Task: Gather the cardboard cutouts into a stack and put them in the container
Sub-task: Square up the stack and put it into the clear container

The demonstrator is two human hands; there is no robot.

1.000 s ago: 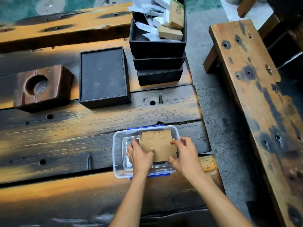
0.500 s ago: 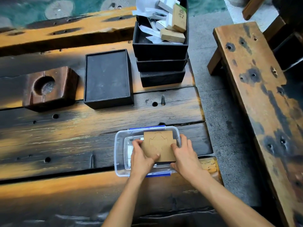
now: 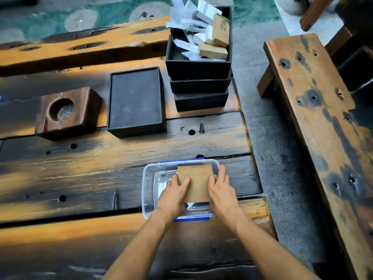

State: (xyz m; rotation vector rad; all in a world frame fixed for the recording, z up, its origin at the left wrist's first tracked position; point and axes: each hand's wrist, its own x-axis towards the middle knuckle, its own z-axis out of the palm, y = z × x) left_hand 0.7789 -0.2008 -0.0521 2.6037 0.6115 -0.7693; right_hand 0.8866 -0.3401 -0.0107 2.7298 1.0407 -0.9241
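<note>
A stack of brown cardboard cutouts (image 3: 197, 182), the top one scored with a curved outline, sits over the right half of a clear plastic container (image 3: 148, 190) with blue clips, near the front of the wooden table. My left hand (image 3: 174, 191) grips the stack's left edge, fingers on top. My right hand (image 3: 222, 190) holds its right edge against the container's right wall. Whether the stack rests on the container's floor I cannot tell.
A flat black box (image 3: 136, 102) lies behind the container. Three stacked black boxes (image 3: 199, 83) at the back right hold small cartons and papers. A wooden block with a round hole (image 3: 66, 112) stands at the left. A wooden bench (image 3: 323, 118) runs along the right.
Both hands have closed in on the stack's sides and brought it lower into the container. My head has shifted slightly, so the scene sits lower in view.
</note>
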